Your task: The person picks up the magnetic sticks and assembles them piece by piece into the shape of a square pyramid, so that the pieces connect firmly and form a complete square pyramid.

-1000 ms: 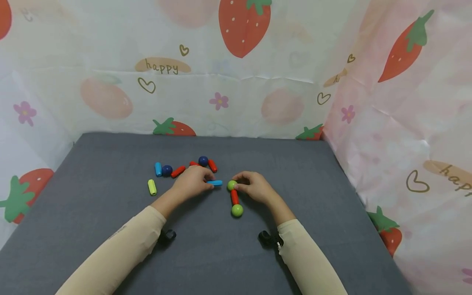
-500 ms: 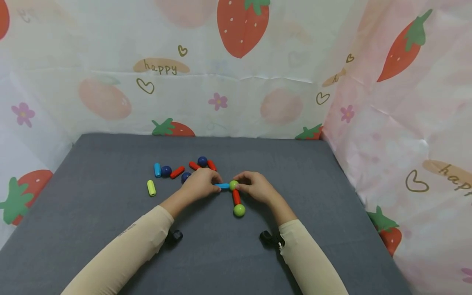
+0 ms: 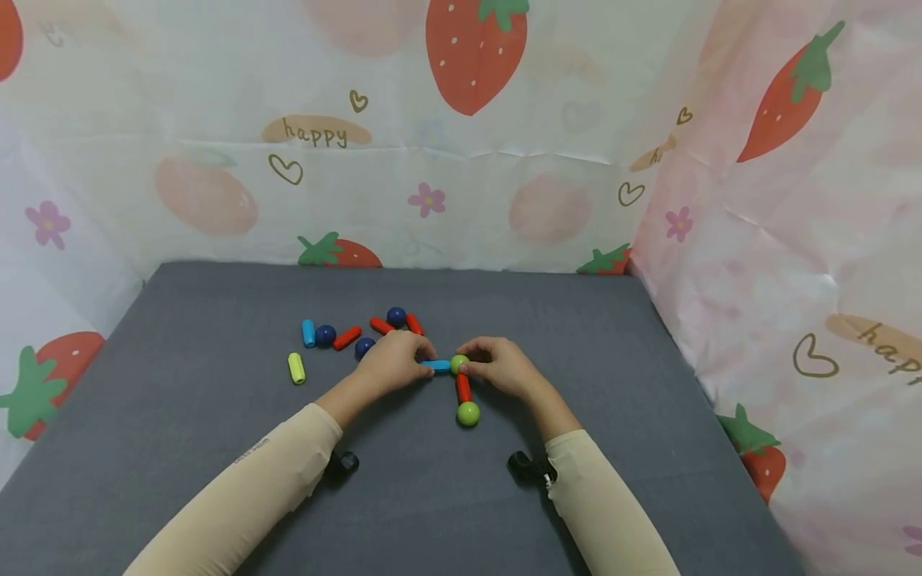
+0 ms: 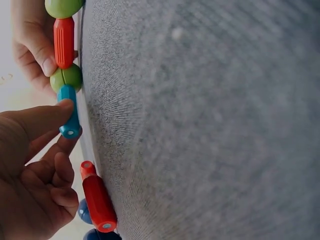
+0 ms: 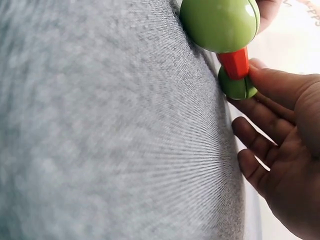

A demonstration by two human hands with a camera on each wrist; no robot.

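My left hand [image 3: 394, 362] pinches a blue rod [image 4: 70, 112] between thumb and fingers. One end of that rod meets a green ball [image 4: 66, 77], which my right hand [image 3: 500, 366] pinches from the other side. From this ball a red rod [image 3: 464, 389] runs toward the person to a second green ball [image 3: 468, 414], so the pieces form a corner shape. In the right wrist view the right thumb lies along the far ball [image 5: 238, 87], and the nearer ball [image 5: 220, 25] looms large.
Behind the left hand lie several loose pieces: dark blue balls [image 3: 326, 335], red rods [image 3: 347, 338] and another blue rod [image 3: 308, 334]. A yellow-green rod [image 3: 297, 368] lies at the left. Grey cloth [image 3: 432, 512] covers the table, with a strawberry-print curtain [image 3: 490, 192] behind.
My left hand has moved right, bringing the blue rod from a gap up against the green ball. The right hand keeps its pinch, and the green and red pieces have shifted slightly right.
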